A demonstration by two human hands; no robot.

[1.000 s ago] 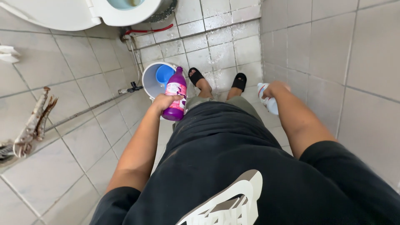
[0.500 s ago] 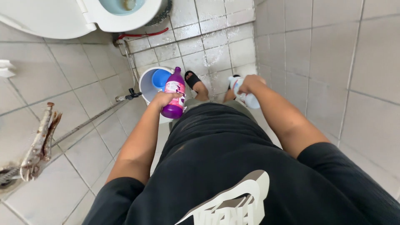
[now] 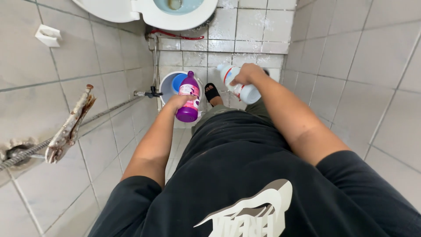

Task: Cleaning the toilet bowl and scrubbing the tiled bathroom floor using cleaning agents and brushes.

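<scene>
Two bottles held over a tiled bathroom floor.

From the head view we look down on a pale tiled floor (image 3: 250, 39) hemmed by tiled walls (image 3: 372, 66), with a white toilet (image 3: 175, 13) at the far edge and a white bucket (image 3: 169, 85) beside the left wall. Our left hand (image 3: 179, 102) is clenched around a purple bottle (image 3: 189, 97) with a pink and white label, above the bucket's near rim. Our right hand (image 3: 245, 73) grips a white bottle (image 3: 239, 83) with a red band, tilted over the floor, just beside the purple one.
</scene>
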